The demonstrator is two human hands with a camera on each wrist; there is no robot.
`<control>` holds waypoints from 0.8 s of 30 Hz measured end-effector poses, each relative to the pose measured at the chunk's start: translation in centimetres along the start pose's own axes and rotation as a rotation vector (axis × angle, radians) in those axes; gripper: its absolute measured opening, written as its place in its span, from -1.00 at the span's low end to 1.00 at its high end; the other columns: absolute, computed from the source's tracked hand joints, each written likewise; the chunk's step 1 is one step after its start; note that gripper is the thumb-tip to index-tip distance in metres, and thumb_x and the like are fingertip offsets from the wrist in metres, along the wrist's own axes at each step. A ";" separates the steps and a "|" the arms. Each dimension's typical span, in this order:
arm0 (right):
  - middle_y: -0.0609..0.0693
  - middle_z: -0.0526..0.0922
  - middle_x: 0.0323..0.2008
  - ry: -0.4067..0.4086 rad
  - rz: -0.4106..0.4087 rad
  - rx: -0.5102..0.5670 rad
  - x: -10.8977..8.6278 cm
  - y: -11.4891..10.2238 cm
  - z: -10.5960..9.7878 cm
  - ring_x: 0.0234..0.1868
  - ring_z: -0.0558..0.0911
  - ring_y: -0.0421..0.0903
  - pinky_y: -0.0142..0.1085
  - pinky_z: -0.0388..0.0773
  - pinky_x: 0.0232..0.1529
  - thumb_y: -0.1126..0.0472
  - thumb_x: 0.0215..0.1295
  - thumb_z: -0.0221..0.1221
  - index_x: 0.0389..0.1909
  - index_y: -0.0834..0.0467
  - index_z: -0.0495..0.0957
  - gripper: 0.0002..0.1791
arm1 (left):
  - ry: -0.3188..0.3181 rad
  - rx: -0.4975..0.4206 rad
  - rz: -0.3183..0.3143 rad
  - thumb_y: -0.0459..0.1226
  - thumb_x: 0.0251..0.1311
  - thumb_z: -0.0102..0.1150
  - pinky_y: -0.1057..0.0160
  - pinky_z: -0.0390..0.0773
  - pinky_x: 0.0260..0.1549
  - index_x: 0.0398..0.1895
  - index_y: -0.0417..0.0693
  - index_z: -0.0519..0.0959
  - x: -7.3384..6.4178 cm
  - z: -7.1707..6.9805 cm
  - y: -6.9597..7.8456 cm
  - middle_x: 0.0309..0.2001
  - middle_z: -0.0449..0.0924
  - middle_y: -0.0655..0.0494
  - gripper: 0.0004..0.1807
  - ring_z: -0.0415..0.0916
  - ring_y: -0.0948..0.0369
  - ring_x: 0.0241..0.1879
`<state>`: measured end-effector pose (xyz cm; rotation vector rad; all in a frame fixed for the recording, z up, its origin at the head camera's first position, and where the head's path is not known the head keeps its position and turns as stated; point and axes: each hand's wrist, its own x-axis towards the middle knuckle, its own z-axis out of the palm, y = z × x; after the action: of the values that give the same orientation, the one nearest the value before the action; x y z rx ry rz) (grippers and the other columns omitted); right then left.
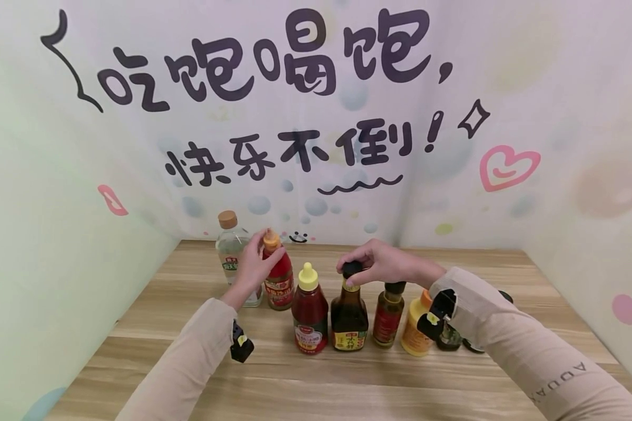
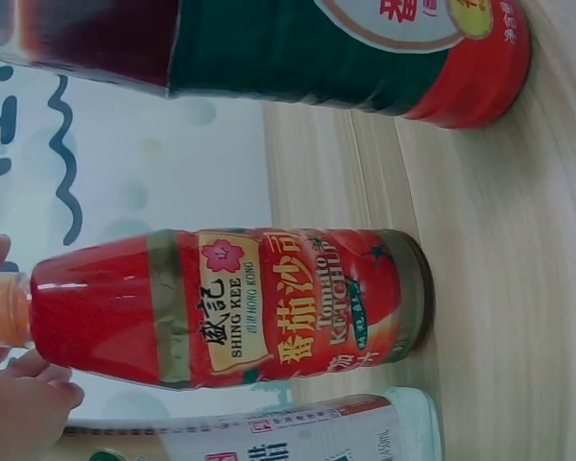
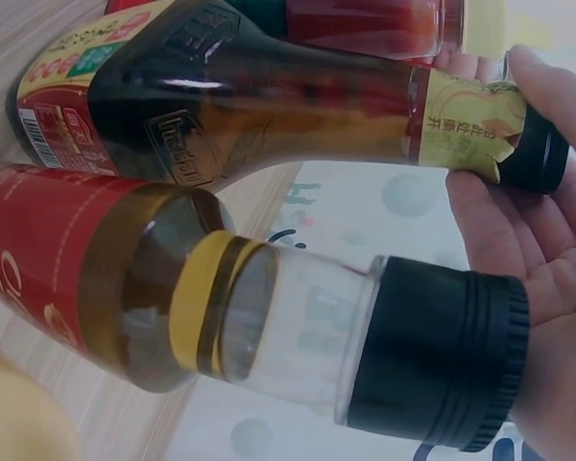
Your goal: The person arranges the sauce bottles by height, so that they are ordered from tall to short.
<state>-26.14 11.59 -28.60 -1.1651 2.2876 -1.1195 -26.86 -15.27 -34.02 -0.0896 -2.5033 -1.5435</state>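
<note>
My left hand [image 1: 254, 264] holds a red tomato ketchup bottle [image 2: 269, 307] by its orange cap [image 1: 271, 240], thumb on one side and fingers on the other. The bottle stands upright at the back left. My right hand [image 1: 381, 262] grips the black-capped neck of a dark brown sauce bottle [image 1: 349, 313] with a yellow label. In the right wrist view, thumb and fingers [image 3: 499, 221] curl round that neck. Between the two held bottles stands a dark red sauce bottle [image 1: 309, 318] with a yellow nozzle cap.
A clear bottle [image 1: 232, 245] with a brown cap stands left of the ketchup. Right of the brown bottle are a red-labelled oil bottle [image 1: 388, 318], a yellow bottle [image 1: 417, 333] and dark jars [image 1: 449, 338], partly under my right forearm. A printed curtain [image 1: 316, 216] closes the wooden table's [image 1: 347, 386] back.
</note>
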 end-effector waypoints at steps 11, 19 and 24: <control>0.05 0.59 -0.21 0.000 -0.003 0.001 0.1 0.1 0.0 -0.26 0.54 -0.12 -0.33 0.50 -0.23 0.30 0.02 0.25 -0.15 0.26 0.55 -0.68 | 0.019 -0.037 0.104 -0.22 0.11 0.14 0.12 0.06 0.20 0.31 -0.09 0.04 -1.1 -0.8 1.3 0.30 0.05 -0.05 -0.27 -0.02 0.08 0.29; 0.06 0.58 -0.19 -0.002 -0.004 -0.002 0.1 0.0 0.0 -0.23 0.54 -0.12 -0.33 0.50 -0.21 0.31 0.03 0.25 -0.13 0.27 0.54 -0.67 | 0.038 0.032 0.143 -0.18 0.07 0.18 0.03 0.24 0.09 0.31 -0.01 0.06 -1.9 -1.8 2.2 0.32 0.03 -0.01 -0.25 0.14 0.01 0.20; 0.07 0.58 -0.18 -0.003 -0.012 -0.008 0.1 0.0 0.0 -0.21 0.53 -0.12 -0.33 0.51 -0.21 0.32 0.03 0.25 -0.13 0.27 0.54 -0.67 | 0.053 0.059 0.209 -0.15 0.04 0.20 0.14 0.42 -0.45 0.30 0.04 0.10 -2.6 -2.6 3.3 0.30 0.07 0.05 -0.25 0.31 0.03 -0.43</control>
<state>-26.15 11.53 -28.60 -1.1839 2.2876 -1.1136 -23.46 -15.91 -30.53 -0.2883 -2.4085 -1.3709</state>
